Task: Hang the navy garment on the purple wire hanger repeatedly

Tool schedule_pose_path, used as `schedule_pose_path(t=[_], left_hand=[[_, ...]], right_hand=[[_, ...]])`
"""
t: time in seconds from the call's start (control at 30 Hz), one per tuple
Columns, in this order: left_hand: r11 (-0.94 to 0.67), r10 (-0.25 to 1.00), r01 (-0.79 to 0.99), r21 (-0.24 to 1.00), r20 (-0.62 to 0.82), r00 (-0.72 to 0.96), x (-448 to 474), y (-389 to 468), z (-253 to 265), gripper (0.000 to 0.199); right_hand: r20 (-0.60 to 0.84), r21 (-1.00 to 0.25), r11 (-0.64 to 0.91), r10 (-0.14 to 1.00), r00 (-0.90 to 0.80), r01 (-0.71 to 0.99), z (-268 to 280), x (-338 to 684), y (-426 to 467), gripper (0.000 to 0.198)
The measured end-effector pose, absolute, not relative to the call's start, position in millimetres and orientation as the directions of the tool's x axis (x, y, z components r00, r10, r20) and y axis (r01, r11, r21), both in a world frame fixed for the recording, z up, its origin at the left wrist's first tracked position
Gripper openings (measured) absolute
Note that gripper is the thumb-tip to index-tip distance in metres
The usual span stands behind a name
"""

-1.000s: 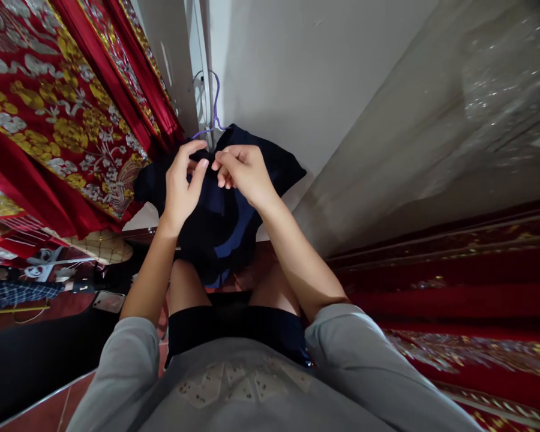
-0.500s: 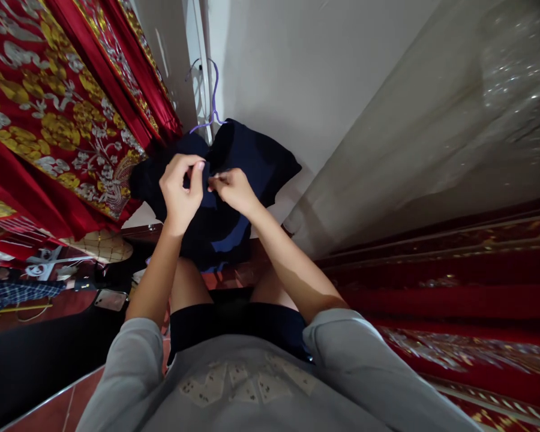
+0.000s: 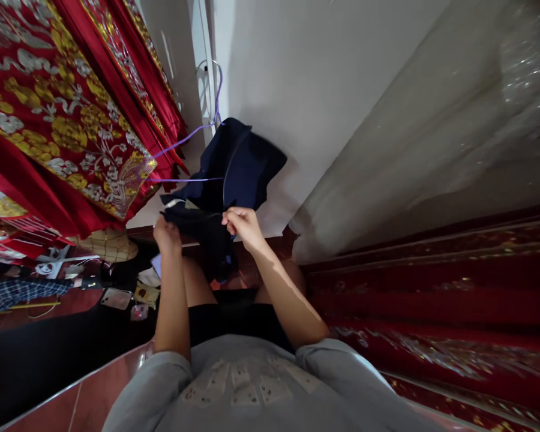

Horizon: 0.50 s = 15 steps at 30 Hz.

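A dark navy garment hangs by one shoulder from a purple clothes hanger, whose other arm and lower bar are bare. My left hand is closed at the garment's pulled-down left side, by a pale patch that looks like a label. My right hand pinches the garment's edge at its middle, below the hanger's bar. The garment's lower part drops between my hands toward my knees.
Red cloth with gold and silver embroidery hangs at the left, close to the hanger. A white wall stands behind, with plastic sheeting at right. A phone and small packets lie on a black surface. A person's plaid sleeve shows far left.
The garment's left shoulder has come off the hanger, baring the purple arm and bar. Both hands have moved down and apart, the left one to the left with the cloth.
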State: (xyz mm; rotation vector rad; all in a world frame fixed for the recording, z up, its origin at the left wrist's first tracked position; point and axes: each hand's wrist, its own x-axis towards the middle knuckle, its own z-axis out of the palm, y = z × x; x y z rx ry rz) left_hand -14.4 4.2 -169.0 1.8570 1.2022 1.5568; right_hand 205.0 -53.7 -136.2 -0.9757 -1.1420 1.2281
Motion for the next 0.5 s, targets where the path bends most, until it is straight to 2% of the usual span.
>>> schedule_pose_path(t=[0.07, 0.13, 0.2, 0.27, 0.3, 0.37, 0.43, 0.5], left_hand=[[-0.474, 0.853, 0.312, 0.823, 0.518, -0.069, 9, -14, -186, 0.063], [-0.426, 0.879, 0.266, 0.865, 0.465, -0.108, 29, -27, -186, 0.059], [-0.405, 0.899, 0.203, 0.892, 0.429, -0.091, 45, -34, -169, 0.052], [-0.437, 0.898, 0.161, 0.885, 0.440, 0.016, 58, -38, -141, 0.044], [-0.473, 0.881, 0.158, 0.867, 0.465, 0.088, 64, -39, -126, 0.040], [-0.572, 0.818, 0.185, 0.799, 0.540, 0.198, 73, -39, -100, 0.035], [-0.651, 0.759, 0.238, 0.721, 0.607, 0.237, 76, -40, -86, 0.032], [-0.654, 0.754, 0.264, 0.708, 0.588, 0.292, 71, -41, -88, 0.032]], right_hand=[[0.087, -0.988, 0.089, 0.996, 0.018, -0.126, -145, 212, -50, 0.027], [0.088, -0.992, 0.087, 0.996, 0.003, 0.087, -150, 224, -43, 0.022], [0.119, -0.937, 0.140, 0.989, -0.082, 0.319, -150, 234, -37, 0.011], [0.158, -0.878, 0.240, 0.962, -0.223, 0.414, -145, 238, -35, 0.032], [0.176, -0.871, 0.289, 0.939, -0.296, 0.398, -141, 238, -35, 0.037], [0.216, -0.887, 0.346, 0.896, -0.387, 0.305, -133, 234, -39, 0.030], [0.261, -0.907, 0.361, 0.886, -0.384, 0.215, -123, 232, -43, 0.018], [0.281, -0.912, 0.369, 0.881, -0.380, 0.181, -111, 237, -46, 0.017]])
